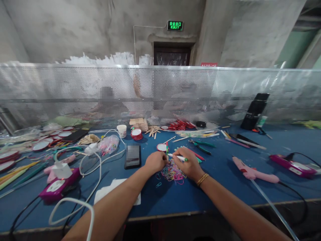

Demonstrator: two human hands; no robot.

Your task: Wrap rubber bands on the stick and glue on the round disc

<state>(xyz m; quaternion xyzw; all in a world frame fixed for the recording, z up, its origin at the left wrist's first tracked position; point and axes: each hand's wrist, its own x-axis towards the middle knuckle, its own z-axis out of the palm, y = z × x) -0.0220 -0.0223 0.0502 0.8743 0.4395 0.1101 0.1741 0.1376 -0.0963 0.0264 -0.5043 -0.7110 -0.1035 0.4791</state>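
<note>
My left hand (156, 163) is closed on a small upright stick (167, 148) with red and green on it. A white marker with a green end (182, 158) is pinched in my right hand (189, 163), its tip pointing left at the stick. Under and between both hands lies a heap of colourful plastic pins (173, 173). Just behind the hands is a round white disc with a red rim (162, 147). Several coloured pens (198, 155) lie behind my right hand.
A phone (132, 156) and white cables lie left of centre, near a paper cup (121, 131). Green pliers (202, 146) and a pink glue gun (253, 172) are on the right. Purple power strips (60, 186) sit at both sides. A perforated metal screen (140, 90) stands behind the blue table (175, 204).
</note>
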